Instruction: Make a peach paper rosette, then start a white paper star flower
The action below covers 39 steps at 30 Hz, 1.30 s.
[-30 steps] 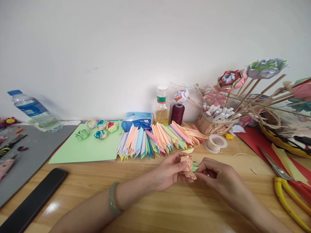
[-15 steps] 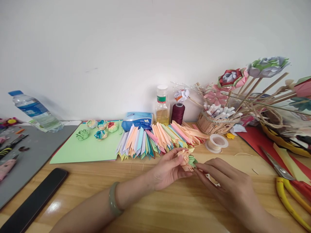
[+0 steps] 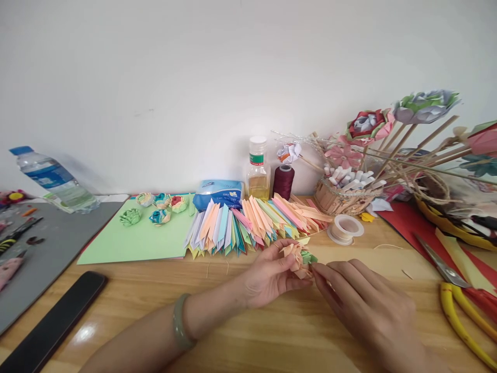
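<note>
Paper flower (image 3: pixel 297 257) in left hand (image 3: pixel 269 274), right hand (image 3: pixel 367 303) pinched on its edge, folded papers (image 3: pixel 255 221), white spool (image 3: pixel 344 228) beyond.

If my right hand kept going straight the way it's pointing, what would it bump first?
Your right hand would most likely meet the peach-and-green paper flower in your left hand; its fingertips look already at the green edge, though contact is unclear.

Looking forward and down from the head, close above the wooden bench (image 3: pixel 248 336), facing the white wall (image 3: pixel 217 88).
</note>
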Available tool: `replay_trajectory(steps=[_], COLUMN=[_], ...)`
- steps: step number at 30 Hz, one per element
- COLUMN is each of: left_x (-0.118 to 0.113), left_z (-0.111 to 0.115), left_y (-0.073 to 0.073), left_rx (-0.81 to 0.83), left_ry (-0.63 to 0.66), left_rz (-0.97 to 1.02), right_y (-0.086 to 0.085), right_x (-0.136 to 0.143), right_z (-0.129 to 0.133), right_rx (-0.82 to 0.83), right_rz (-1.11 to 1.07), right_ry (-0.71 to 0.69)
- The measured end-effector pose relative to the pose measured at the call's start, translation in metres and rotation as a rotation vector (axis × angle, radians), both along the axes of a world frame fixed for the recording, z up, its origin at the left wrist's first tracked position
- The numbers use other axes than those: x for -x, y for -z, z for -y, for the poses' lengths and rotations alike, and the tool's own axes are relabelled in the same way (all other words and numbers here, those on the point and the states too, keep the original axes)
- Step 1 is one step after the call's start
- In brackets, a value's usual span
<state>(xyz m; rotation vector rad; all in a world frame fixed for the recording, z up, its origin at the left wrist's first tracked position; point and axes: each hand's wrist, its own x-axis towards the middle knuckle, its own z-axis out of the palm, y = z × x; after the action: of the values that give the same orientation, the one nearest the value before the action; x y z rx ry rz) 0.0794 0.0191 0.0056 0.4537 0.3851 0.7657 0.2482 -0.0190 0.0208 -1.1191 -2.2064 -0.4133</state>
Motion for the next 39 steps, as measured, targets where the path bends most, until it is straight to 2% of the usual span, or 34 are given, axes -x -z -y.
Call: replay_trajectory(steps=[5, 9, 15, 19, 24, 32, 36, 39], left_x=[0.001, 0.003, 0.004, 0.003, 0.002, 0.005, 0.006, 0.007], left_z=[-0.001, -0.002, -0.004, -0.005, -0.005, -0.009, -0.011, -0.013], left_y=[-0.001, -0.002, 0.001, 0.005, 0.010, 0.007, 0.010, 0.013], left_rx=[0.009, -0.017, -0.017, 0.016, -0.072, -0.086, -0.097, -0.034], left_ry=[-0.002, 0.039, 0.119, 0.179, 0.274, 0.226, 0.258, 0.280], left_rz=[0.032, 0.040, 0.048, 0.058, -0.020, -0.187, -0.215, -0.213], right_y=[-0.007, -0.009, -0.014, -0.016, -0.013, -0.016, -0.017, -0.017], right_x=[-0.002, -0.005, -0.006, -0.005, -0.006, -0.012, -0.015, -0.018], right_z=[-0.004, -0.006, -0.007, -0.008, -0.009, -0.004, -0.005, -0.006], right_rx=[0.037, 0.085, 0.182, 0.191, 0.144, 0.116, 0.158, 0.179], right_rz=[-0.237, -0.292, -0.375, -0.322, -0.242, -0.079, -0.047, -0.018], right_ry=[-0.021, -0.036, -0.155, -0.217, -0.259, -0.369, -0.379, -0.392])
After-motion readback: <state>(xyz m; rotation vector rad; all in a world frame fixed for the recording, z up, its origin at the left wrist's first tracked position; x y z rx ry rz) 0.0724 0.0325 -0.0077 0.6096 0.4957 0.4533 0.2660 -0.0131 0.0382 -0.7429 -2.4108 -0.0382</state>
